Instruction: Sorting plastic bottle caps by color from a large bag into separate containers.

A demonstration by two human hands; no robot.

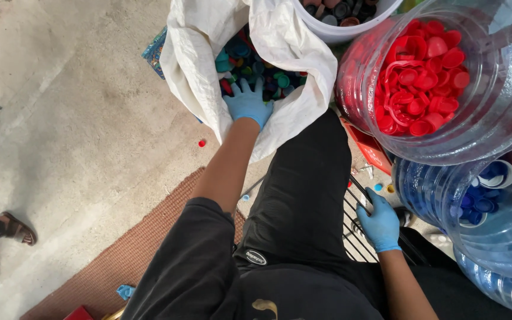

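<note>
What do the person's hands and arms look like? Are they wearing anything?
Both hands wear thin, light blue rubbery gloves that end at the wrist: the left hand and the right hand. The glove fingers fit snugly. Above the gloves both forearms are uncovered. A loose black short sleeve covers the left upper arm. No watch or bracelet shows.

Woven cloth sack [197, 71], glossy plastic caps [262, 74]
</note>
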